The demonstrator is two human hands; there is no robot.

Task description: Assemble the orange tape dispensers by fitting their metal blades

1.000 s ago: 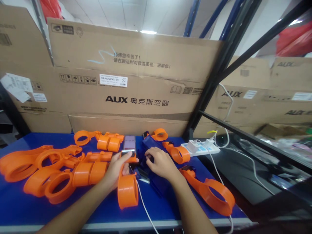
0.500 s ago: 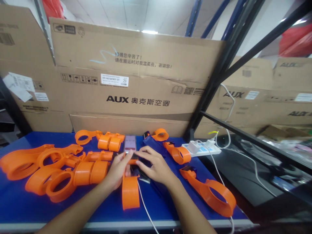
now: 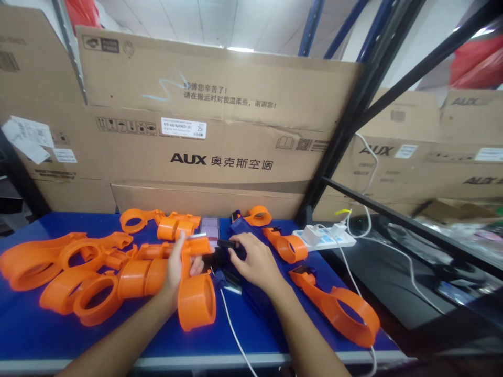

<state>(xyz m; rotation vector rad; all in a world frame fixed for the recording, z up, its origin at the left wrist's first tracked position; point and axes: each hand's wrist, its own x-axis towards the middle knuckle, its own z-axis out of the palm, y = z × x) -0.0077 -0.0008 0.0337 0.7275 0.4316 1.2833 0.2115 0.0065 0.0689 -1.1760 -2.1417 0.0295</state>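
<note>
My left hand [image 3: 176, 269] is closed round the neck of an orange plastic part [image 3: 195, 293] with a wide ring at its near end, and lifts it a little off the blue table [image 3: 47, 330]. My right hand [image 3: 255, 262] pinches a small black piece [image 3: 226, 244] just right of that part's metal-tipped far end [image 3: 198, 239]. A phone [image 3: 209, 226] lies flat beyond the hands. A dark blue object [image 3: 257, 298] sits under my right wrist.
Many more orange parts [image 3: 78, 272] lie at the left, others at the right [image 3: 338, 309] and back [image 3: 257, 214]. A white power strip [image 3: 326, 238] with chargers sits at the table's right edge, its cable trailing forward. Large cardboard boxes [image 3: 220, 131] wall the back; a black rack frame [image 3: 353, 110] stands at the right.
My left hand has lifted and turned the orange part leftward. My right hand has come off it, drawn slightly right and now pinches the small black piece.
</note>
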